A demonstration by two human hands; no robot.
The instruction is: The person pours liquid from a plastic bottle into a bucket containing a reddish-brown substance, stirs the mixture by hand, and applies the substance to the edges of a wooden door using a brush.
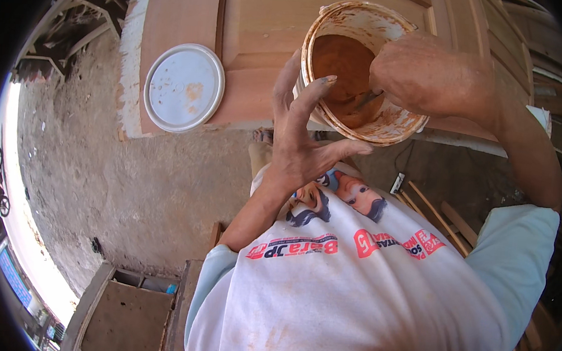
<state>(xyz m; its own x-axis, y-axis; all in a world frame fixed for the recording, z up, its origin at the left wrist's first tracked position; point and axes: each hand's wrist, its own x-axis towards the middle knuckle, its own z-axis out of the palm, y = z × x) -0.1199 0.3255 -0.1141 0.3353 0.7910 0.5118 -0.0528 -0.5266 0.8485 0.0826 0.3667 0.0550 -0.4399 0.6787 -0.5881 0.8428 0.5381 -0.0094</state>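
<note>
A white bucket (394, 128), its inside smeared with brown, tilts toward me at the edge of the wooden panel. Thick reddish-brown paste or paint (342, 65) lies in it. My left hand (305, 115) braces the bucket's near left side, fingers spread along its wall and rim, thumb below the rim. My right hand (418, 74) reaches over the bucket's right rim, closed around a tool. Only a short dark end of that tool (366, 100) shows, dipped in the paste; its handle is hidden in my fist.
A round white lid (184, 88) with brown stains rests left of the bucket on the wooden panel (259, 27). Beyond the panel's near edge is a grey floor (130, 191). Wooden strips (444, 216) lie at the right, and a box-like wooden piece (124, 314) stands lower left.
</note>
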